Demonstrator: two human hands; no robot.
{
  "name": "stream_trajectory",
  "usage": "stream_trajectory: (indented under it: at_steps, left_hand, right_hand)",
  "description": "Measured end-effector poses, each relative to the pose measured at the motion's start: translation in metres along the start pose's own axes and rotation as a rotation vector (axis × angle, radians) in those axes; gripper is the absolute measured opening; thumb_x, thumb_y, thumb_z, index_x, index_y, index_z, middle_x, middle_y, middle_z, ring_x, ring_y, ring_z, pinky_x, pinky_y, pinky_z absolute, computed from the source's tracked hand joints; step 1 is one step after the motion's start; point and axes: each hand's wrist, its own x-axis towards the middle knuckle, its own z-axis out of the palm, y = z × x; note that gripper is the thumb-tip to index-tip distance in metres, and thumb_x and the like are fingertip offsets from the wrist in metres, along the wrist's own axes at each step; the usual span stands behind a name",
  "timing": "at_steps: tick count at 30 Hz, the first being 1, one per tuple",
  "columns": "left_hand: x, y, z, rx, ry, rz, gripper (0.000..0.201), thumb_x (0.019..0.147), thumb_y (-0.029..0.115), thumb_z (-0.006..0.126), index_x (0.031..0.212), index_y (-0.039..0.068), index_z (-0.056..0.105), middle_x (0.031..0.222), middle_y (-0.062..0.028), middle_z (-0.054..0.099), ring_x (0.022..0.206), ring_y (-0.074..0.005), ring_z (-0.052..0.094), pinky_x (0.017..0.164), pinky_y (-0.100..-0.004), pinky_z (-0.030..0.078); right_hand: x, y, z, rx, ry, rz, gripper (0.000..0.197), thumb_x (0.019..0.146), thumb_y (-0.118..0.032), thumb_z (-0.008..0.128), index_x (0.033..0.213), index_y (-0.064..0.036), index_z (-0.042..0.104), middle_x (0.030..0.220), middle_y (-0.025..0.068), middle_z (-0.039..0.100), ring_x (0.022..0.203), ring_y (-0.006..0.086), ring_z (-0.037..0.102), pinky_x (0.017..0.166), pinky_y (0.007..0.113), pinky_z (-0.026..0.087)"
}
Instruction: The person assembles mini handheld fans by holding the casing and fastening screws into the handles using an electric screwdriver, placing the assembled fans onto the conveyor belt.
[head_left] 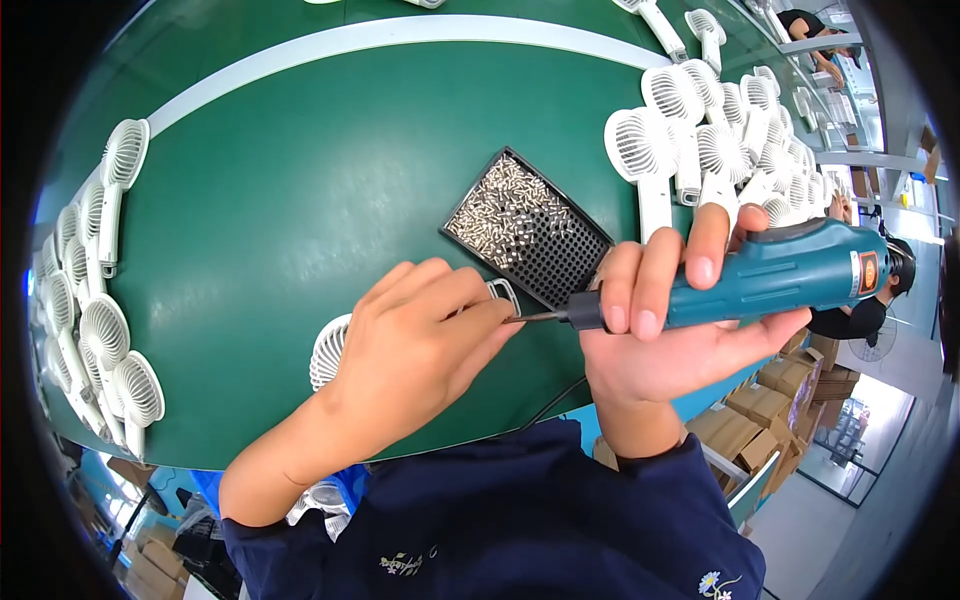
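Observation:
My left hand (pixel 425 325) is closed over a white handheld fan (pixel 328 355) lying on the green table. The fan's slotted head shows left of the hand and its handle end beyond the fingertips; the rest is hidden under my palm. In my right hand (pixel 645 360) lies a teal electric screwdriver (pixel 790 275), held nearly level, fingers wrapped over its front. Its thin bit points left and meets my left fingertips at the fan's handle end. Whether a screw sits at the tip is too small to tell. Just beyond, a black perforated tray (pixel 565 255) holds many small silver screws (pixel 505 205).
White handheld fans (pixel 100 335) are heaped along the left table edge, and more fans (pixel 720 150) crowd the right. A pale strip (pixel 420 30) crosses the green table (pixel 300 200) at the back. Cardboard boxes (pixel 735 430) stand lower right; other people (pixel 855 315) are at the far right.

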Motion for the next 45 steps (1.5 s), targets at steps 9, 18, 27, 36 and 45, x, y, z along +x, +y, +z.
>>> stream_trajectory:
  at_steps: [9, 18, 27, 36, 45]
  left_hand:
    - [-0.001, -0.001, 0.0, 0.018, -0.007, 0.003, 0.016, 0.074, 0.009, 0.08, 0.087, 0.005, 0.073, 0.075, -0.003, 0.06, 0.068, -0.0211, 0.057, 0.062, -0.0351, 0.044]
    - [0.002, -0.006, -0.001, -0.039, -0.076, -0.029, 0.018, 0.074, 0.008, 0.08, 0.09, 0.004, 0.071, 0.079, -0.0057, 0.057, 0.075, -0.0249, 0.056, 0.066, -0.0367, 0.046]
    - [0.001, -0.008, -0.004, -0.084, -0.149, -0.134, 0.026, 0.072, 0.005, 0.078, 0.096, 0.002, 0.069, 0.086, -0.008, 0.057, 0.084, -0.0282, 0.056, 0.073, -0.0397, 0.05]
    - [-0.001, -0.01, -0.002, -0.099, -0.187, -0.133, 0.026, 0.075, 0.006, 0.076, 0.099, 0.003, 0.069, 0.088, -0.008, 0.055, 0.089, -0.0278, 0.056, 0.076, -0.0398, 0.051]
    - [-0.002, -0.011, 0.002, -0.066, -0.193, -0.138, 0.022, 0.077, 0.01, 0.076, 0.094, 0.002, 0.066, 0.088, -0.0096, 0.055, 0.09, -0.029, 0.056, 0.076, -0.0415, 0.05]
  right_hand:
    - [-0.001, 0.001, -0.009, 0.0, 0.005, -0.013, 0.067, 0.1, -0.067, 0.031, 0.129, -0.0086, 0.045, 0.087, 0.0015, 0.049, 0.047, 0.011, 0.044, 0.037, 0.027, 0.038]
    - [0.002, 0.009, -0.012, -0.017, -0.183, 0.021, 0.079, 0.093, -0.077, 0.035, 0.134, -0.0105, 0.043, 0.091, 0.0034, 0.052, 0.048, 0.0161, 0.049, 0.041, 0.032, 0.043]
    - [-0.008, 0.019, -0.009, -0.169, -0.375, 0.13, 0.096, 0.078, -0.088, 0.048, 0.139, -0.0128, 0.041, 0.09, 0.0098, 0.054, 0.056, 0.0248, 0.058, 0.049, 0.039, 0.049]
    - [-0.007, 0.023, -0.004, -0.135, -0.399, 0.169, 0.1, 0.076, -0.088, 0.052, 0.14, -0.0121, 0.043, 0.09, 0.0118, 0.054, 0.058, 0.0268, 0.057, 0.051, 0.039, 0.049]
    - [-0.002, 0.03, -0.009, -0.096, -0.453, 0.112, 0.098, 0.076, -0.086, 0.055, 0.138, -0.0099, 0.045, 0.09, 0.0129, 0.055, 0.056, 0.0273, 0.056, 0.05, 0.04, 0.048]
